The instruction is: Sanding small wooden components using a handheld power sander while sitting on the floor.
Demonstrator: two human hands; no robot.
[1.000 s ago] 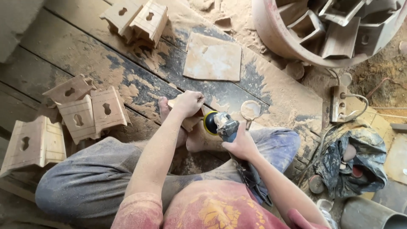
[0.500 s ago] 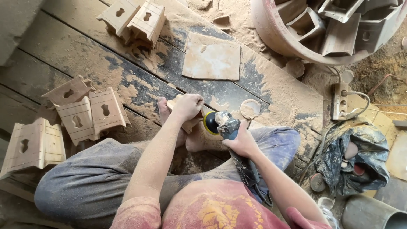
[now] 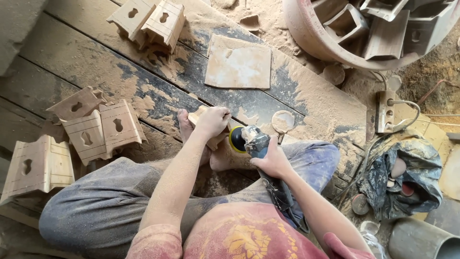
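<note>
I sit cross-legged on a dusty plank floor. My left hand grips a small pale wooden piece, pressed down near my bare feet. My right hand holds a blue-grey hand sander whose yellow-rimmed disc meets the right side of the wooden piece. The sander's dark cord runs back along my right forearm.
Carved wooden box-like pieces with cut-out holes lie at left, far left and at the top. A square sanding sheet lies ahead. A large round tub holds more pieces. A power strip and a dark bag lie at right.
Almost nothing differs. Both hands stay on the wooden piece and the sander, with only a slight shift of the hands and the view.
</note>
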